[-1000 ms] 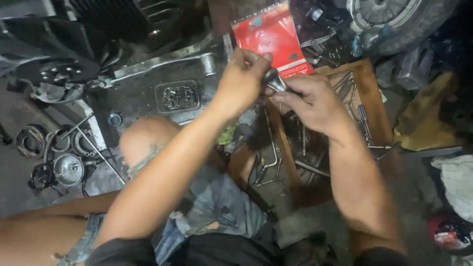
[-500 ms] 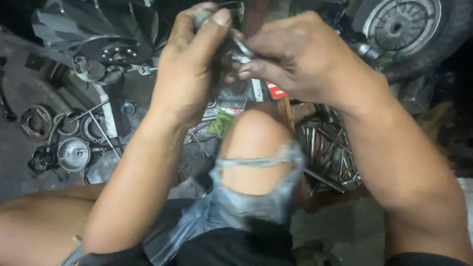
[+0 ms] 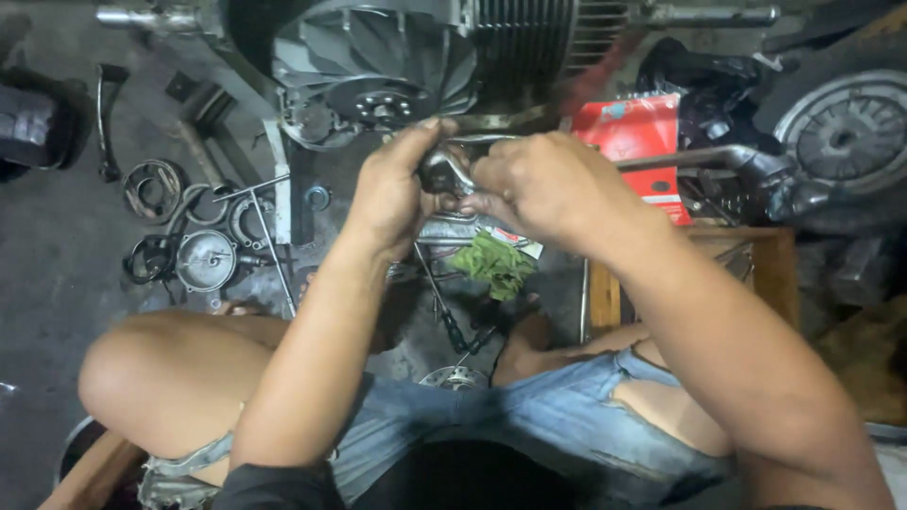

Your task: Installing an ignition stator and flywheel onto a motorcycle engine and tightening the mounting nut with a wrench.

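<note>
Gripping a small dark metal part (image 3: 442,170) at upper centre, the left hand (image 3: 392,194) and right hand (image 3: 539,184) are closing their fingers around it together. A finned engine (image 3: 397,57) is sitting just behind, a red packet (image 3: 638,142) right. Fingers are hiding the part's shape.

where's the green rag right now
In the head view, the green rag lies on the floor at centre, just below the left hand and right hand, left of the wooden box.
</note>
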